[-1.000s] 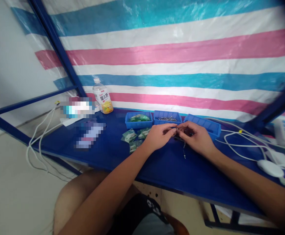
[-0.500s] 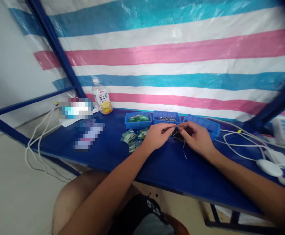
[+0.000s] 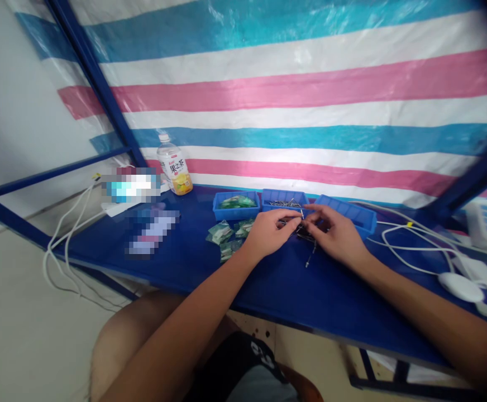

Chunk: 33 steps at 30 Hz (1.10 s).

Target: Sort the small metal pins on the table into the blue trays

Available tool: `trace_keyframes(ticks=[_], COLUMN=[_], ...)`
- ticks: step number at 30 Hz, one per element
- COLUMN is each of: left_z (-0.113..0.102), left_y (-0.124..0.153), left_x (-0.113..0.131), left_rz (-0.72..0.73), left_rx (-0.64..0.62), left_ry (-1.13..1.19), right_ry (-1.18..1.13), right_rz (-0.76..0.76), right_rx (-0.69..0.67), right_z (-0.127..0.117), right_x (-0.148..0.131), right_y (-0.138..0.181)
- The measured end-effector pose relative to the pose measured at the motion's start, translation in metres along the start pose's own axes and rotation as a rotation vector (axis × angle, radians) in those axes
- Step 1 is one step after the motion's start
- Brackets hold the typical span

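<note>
My left hand [image 3: 271,230] is closed in a pinch, a thin metal pin [image 3: 302,214] standing nearly upright at its fingertips. Close beside it on the right, my right hand [image 3: 336,231] has its thumb and forefinger parted, the tips right by the pin. Beneath both hands lies a dark heap of similar pins [image 3: 306,237], mostly covered by the fingers. One loose pin [image 3: 308,262] sticks out toward the front. Behind the hands stand a blue bin of metal pins [image 3: 285,194] and, partly hidden by my right hand, another blue bin [image 3: 363,219].
A blue bin with green packets [image 3: 235,214] stands at the left of the row. Several small clear bags [image 3: 220,233] lie left of my left hand. Farther left is a drink bottle [image 3: 176,166]. White cables [image 3: 398,251] and a white puck-shaped device [image 3: 460,287] lie at right.
The pin between my fingertips has turned from nearly level to upright. My right thumb and forefinger have spread apart. The loose pin in front has shifted slightly left.
</note>
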<state>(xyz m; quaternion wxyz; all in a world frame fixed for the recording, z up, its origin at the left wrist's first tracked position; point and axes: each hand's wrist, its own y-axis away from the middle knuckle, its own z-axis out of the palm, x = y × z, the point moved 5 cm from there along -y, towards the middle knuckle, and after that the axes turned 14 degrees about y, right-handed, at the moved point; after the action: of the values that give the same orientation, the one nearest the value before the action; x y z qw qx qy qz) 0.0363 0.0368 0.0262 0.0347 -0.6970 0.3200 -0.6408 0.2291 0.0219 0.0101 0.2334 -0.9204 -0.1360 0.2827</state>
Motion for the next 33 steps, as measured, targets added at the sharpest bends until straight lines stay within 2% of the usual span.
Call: trace_keyframes(ticks=[4, 10, 17, 25, 33], left_z=[-0.001, -0.001, 0.0, -0.006, -0.009], left_y=[0.0, 0.003, 0.0, -0.003, -0.003], left_x=[-0.004, -0.011, -0.016, -0.029, -0.036], left_rz=[-0.018, -0.065, -0.024, -0.111, -0.153], left_rx=[0.032, -0.007, -0.053, 0.046, 0.121], left_ry=[0.013, 0.007, -0.062, 0.155, 0.165], right_ry=[0.017, 0.019, 0.033, -0.054, 0.012], right_rz=[-0.048, 0.011, -0.119, -0.177, -0.112], right_rx=[-0.011, 0.031, 0.024, -0.061, 0.046], right_z=[-0.002, -0.007, -0.005, 0.002, -0.007], right_x=[-0.007, -0.009, -0.014, -0.019, -0.018], right_y=[0.001, 0.0, 0.001, 0.003, 0.003])
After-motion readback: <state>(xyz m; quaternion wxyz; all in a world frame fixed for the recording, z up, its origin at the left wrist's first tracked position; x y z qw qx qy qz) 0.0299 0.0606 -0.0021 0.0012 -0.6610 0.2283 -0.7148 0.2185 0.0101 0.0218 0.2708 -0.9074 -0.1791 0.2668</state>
